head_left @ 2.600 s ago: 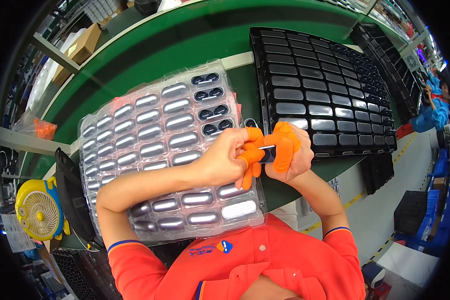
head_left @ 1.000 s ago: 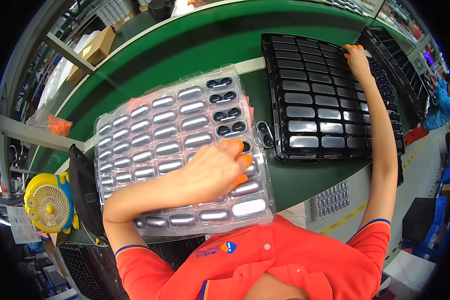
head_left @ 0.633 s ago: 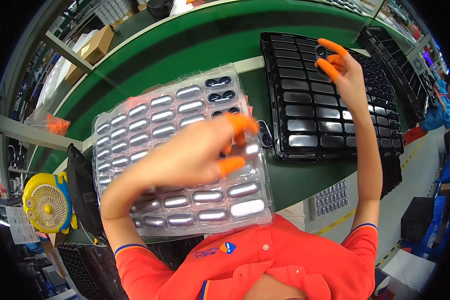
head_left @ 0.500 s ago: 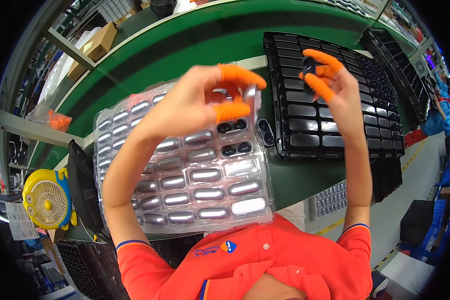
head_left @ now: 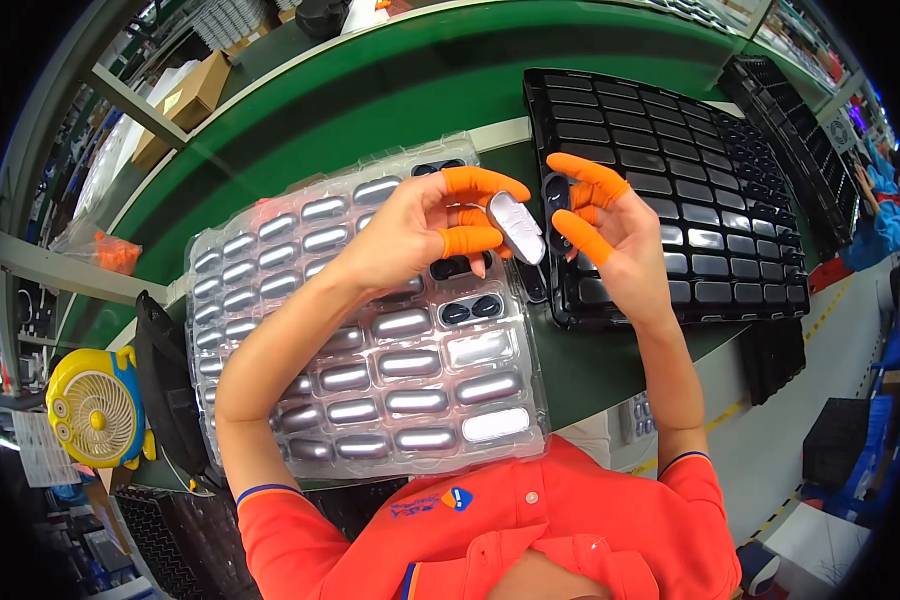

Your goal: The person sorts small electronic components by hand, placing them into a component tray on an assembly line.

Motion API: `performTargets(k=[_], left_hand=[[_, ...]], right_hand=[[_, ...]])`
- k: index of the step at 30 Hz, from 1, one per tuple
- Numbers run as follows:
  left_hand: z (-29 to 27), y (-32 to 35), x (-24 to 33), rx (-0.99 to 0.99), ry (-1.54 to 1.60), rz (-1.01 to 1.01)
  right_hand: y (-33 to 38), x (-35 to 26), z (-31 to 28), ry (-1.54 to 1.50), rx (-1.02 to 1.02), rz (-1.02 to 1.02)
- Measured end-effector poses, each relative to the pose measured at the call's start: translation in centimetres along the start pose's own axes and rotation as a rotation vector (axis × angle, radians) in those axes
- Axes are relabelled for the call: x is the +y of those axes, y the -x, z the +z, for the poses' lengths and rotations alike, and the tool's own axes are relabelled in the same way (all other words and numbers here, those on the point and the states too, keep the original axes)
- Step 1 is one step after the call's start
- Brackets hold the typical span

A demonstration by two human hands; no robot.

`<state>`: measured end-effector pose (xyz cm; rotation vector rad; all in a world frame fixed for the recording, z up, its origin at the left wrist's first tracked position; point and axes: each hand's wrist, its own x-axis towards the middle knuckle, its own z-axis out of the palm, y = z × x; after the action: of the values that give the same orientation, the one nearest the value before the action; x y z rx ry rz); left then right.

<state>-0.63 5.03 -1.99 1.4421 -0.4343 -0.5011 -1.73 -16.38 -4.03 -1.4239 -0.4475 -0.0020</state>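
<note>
My left hand, with orange finger cots, is closed on a silver oval shell, its pale inner side showing. Close to it on the right, my right hand, also in orange finger cots, pinches a black oval insert upright. Shell and insert nearly meet; I cannot tell whether they touch. Below my left arm lies a clear plastic tray with rows of silver shells, a few pockets in its right column holding black inserts. Another black insert, partly hidden, lies between this tray and a black tray on the right.
A yellow fan stands at the left beside a black bag. Further back are a carton and a plastic bag with orange pieces. Another black tray is at the far right, and a person in blue is beyond.
Both hands have come together: my left hand moved right and slightly down with the shell, my right hand left and down with the insert. The shell has turned, showing its pale inside.
</note>
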Motion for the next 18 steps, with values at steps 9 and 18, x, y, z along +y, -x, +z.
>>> performTargets(k=[9,18], left_hand=[[-0.1,0.1,0.1,-0.045,-0.016,-0.028],[-0.5,-0.2,-0.8,-0.053,0.426,-0.082]], right_hand=[[0.3,0.0,-0.2,0.022,-0.068,-0.017],[0.5,-0.4,-0.2,-0.076,-0.024,-0.006]])
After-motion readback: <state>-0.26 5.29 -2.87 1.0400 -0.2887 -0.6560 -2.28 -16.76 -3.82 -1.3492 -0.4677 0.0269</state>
